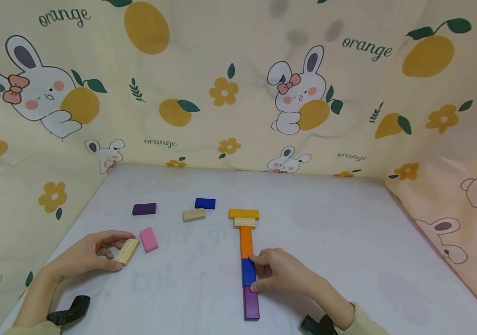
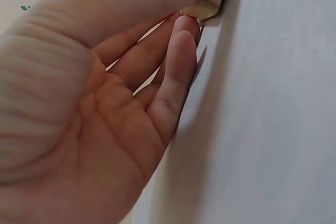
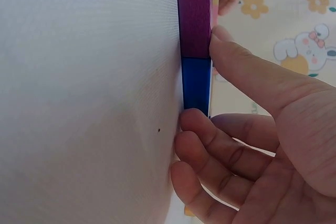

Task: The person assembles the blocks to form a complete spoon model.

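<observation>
My left hand pinches a pale wooden block between thumb and fingers, low over the table at the left. Lines run along the block; whether it is more than one piece I cannot tell. In the left wrist view, thumb and fingers hide most of the wooden block. At the centre my right hand holds the blue block in a row, index fingertip at its far end, thumb at its joint with the purple block. Beyond it lie an orange block, pale wood and a yellow crosspiece.
A pink block lies just right of my left hand. Farther back are a dark purple block, a pale wooden block and a dark blue block. A printed cloth walls the white table at back and sides.
</observation>
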### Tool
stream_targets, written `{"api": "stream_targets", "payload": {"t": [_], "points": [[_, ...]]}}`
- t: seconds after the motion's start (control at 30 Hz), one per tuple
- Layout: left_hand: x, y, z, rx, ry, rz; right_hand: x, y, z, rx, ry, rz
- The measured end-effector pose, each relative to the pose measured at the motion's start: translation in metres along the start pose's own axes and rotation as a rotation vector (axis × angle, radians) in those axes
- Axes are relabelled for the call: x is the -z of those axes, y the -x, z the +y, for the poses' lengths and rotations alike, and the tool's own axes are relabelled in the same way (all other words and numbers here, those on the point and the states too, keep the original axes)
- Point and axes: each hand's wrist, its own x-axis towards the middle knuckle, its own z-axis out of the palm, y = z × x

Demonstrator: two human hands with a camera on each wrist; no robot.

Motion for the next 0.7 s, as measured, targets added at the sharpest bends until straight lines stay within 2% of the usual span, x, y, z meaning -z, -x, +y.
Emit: {"api": "stream_targets", "payload": {"t": [0.33, 0.53, 0.7], "points": [[-0.0002, 0.0016, 0.0054, 0.058, 0.012, 0.066, 0.0004, 0.0004, -0.0001, 0.006, 0.006, 0.000], [0.0013, 0.0021, 0.0095, 0.071, 0.029, 0.109, 0.0012, 0.0004, -0.0014, 0.008, 0.010, 0.003], [0.0043, 0.0037, 0.0086, 0.079, -0.008, 0.188, 0.0003, 0.0000, -0.0008, 0.008, 0.015, 0.005]]}}
